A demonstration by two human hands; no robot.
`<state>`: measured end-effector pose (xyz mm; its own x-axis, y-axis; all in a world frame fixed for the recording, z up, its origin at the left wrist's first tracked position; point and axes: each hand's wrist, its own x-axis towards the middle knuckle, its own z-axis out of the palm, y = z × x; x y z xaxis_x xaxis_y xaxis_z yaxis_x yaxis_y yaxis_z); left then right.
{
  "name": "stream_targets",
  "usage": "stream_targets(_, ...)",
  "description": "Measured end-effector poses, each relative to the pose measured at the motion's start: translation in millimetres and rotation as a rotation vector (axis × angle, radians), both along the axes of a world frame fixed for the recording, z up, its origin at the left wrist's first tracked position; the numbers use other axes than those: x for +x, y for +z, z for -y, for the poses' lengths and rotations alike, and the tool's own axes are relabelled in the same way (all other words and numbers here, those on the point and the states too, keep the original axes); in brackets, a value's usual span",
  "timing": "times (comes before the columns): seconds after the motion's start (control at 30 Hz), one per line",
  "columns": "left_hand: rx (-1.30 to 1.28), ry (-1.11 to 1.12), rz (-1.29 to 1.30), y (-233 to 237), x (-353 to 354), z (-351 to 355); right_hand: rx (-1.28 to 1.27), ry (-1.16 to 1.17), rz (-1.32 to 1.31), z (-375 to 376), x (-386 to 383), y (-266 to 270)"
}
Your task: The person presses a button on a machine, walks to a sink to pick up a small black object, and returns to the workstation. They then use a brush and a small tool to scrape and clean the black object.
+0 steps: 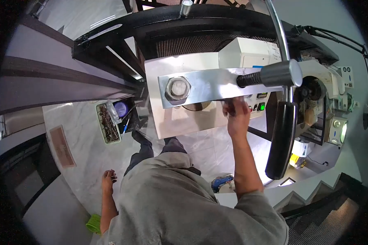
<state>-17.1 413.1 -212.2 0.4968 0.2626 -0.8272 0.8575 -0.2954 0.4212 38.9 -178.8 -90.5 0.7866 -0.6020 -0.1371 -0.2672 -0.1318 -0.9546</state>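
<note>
My right hand (238,114) reaches to the white machine (167,122), just under a thick metal bar (216,83). Its fingers are curled and blurred, with a dark patch at the tips; the bar hides part of them, and I cannot tell what they hold. Beside that hand, small buttons and a lit green switch (262,106) sit on the panel. The bar carries a large hex nut (178,89) on its left and a threaded screw (249,79) on its right. Low at my left side, my left hand (109,177) hangs with loosely bent fingers and nothing in it.
A steel lever with a black grip (281,141) hangs right of my forearm. On the floor at left stand a tray of brown pieces (107,122) and a purple-lidded container (121,109). A green basket (93,223) is behind my left arm. Stairs (315,194) lie at right.
</note>
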Motion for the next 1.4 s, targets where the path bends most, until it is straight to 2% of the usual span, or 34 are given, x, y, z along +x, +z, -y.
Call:
stream_targets(0.07,0.009,-0.007,-0.037,-2.7,-14.0,-3.9,0.276,-0.225,0.21,-10.9,-7.0,13.1)
stream_targets(0.13,0.009,-0.022,-0.061,-6.4,-13.3,-3.0,0.227,-0.228,0.204,-6.7,-10.4,-12.5)
stream_targets(0.2,0.02,-0.029,-0.108,-7.0,-13.0,-3.0,-0.568,0.026,-0.038,-0.6,-3.7,-38.6)
stream_targets(0.23,0.024,-0.031,-0.108,-5.4,-10.5,-2.3,-0.7,0.211,-0.134,0.0,6.6,-29.0)
stream_targets(0.27,0.019,-0.037,-0.077,-5.2,-5.1,-1.4,-0.696,0.211,-0.134,-0.3,17.3,-28.6)
stream_targets(0.33,0.017,-0.044,-0.048,-4.0,5.8,0.1,-0.953,0.509,-0.345,-2.0,35.5,-31.9)
stream_targets(0.37,0.0,-0.042,0.003,-2.9,10.5,-0.2,-0.949,0.51,-0.346,-1.8,37.7,-42.2)
stream_targets(0.43,-0.012,-0.048,0.048,-1.3,22.1,1.4,-0.908,0.278,-0.107,-0.8,34.3,-69.1)
stream_targets(0.47,-0.016,-0.044,0.053,-0.1,24.2,3.4,-0.913,0.278,-0.101,4.5,25.7,-70.5)
stream_targets(0.53,-0.015,-0.012,0.098,1.8,23.8,6.9,-0.014,-0.062,0.195,9.8,-5.0,-56.6)
stream_targets(0.57,-0.015,-0.01,0.095,0.4,21.7,9.2,-0.013,-0.059,0.191,5.9,-13.3,-45.5)
stream_targets(0.63,-0.041,-0.02,0.069,0.8,15.6,14.0,0.125,-0.265,0.243,-14.8,-11.3,3.3)
stream_targets(0.67,-0.041,-0.025,0.073,0.2,17.0,20.3,0.125,-0.269,0.247,-22.7,-5.2,0.2)
stream_targets(0.73,0.002,-0.14,-0.023,1.1,17.8,30.6,-0.232,-0.13,-0.014,-36.9,9.6,-9.8)
stream_targets(0.8,-0.002,-0.158,-0.033,-4.0,21.2,29.4,-0.589,0.009,-0.101,-26.3,13.7,-67.0)
stream_targets(0.83,-0.01,-0.147,-0.014,-6.7,24.8,25.7,-0.376,-0.128,-0.085,-34.1,21.8,-52.4)
stream_targets(0.87,-0.019,-0.133,0.012,-11.2,29.4,23.8,-0.339,-0.226,-0.006,-23.1,15.1,-69.4)
stream_targets(0.93,-0.028,-0.115,0.052,-3.6,37.0,28.5,0.376,-0.391,0.393,-19.6,6.3,-24.6)
stream_targets(0.97,-0.037,-0.117,0.078,0.6,38.6,30.1,0.448,-0.463,0.246,-23.4,1.8,4.5)
stream_targets(1.0,-0.042,-0.119,0.101,4.2,38.4,29.7,0.453,-0.461,0.239,-24.3,-2.9,-6.7)
stream_targets(1.07,-0.01,-0.133,0.082,4.1,37.8,32.5,-0.216,-0.17,0.063,-24.8,-12.1,-36.8)
stream_targets(1.1,-0.014,-0.126,0.054,0.3,37.7,33.1,-0.299,-0.123,-0.02,-43.4,9.6,1.9)
stream_targets(1.2,-0.035,-0.122,0.033,-3.6,36.1,34.6,-0.219,-0.047,-0.046,-43.9,20.0,-36.9)
stream_targets(1.23,-0.049,-0.123,0.041,-1.7,35.6,33.6,-0.065,-0.127,0.096,-43.6,20.0,-44.0)
stream_targets(1.27,-0.051,-0.118,0.044,-0.1,35.5,33.2,-0.066,-0.122,0.099,-42.2,16.6,-48.5)
stream_targets(1.33,-0.011,-0.098,0.055,7.4,35.0,38.4,0.403,-0.55,0.478,-49.4,14.9,-12.7)
stream_targets(1.37,-0.01,-0.089,0.056,3.8,32.0,36.4,0.299,-0.539,0.433,-45.2,4.9,-14.7)
stream_targets(1.4,-0.008,-0.097,0.047,-0.3,27.5,31.3,0.301,-0.535,0.429,-39.2,-5.2,-23.4)
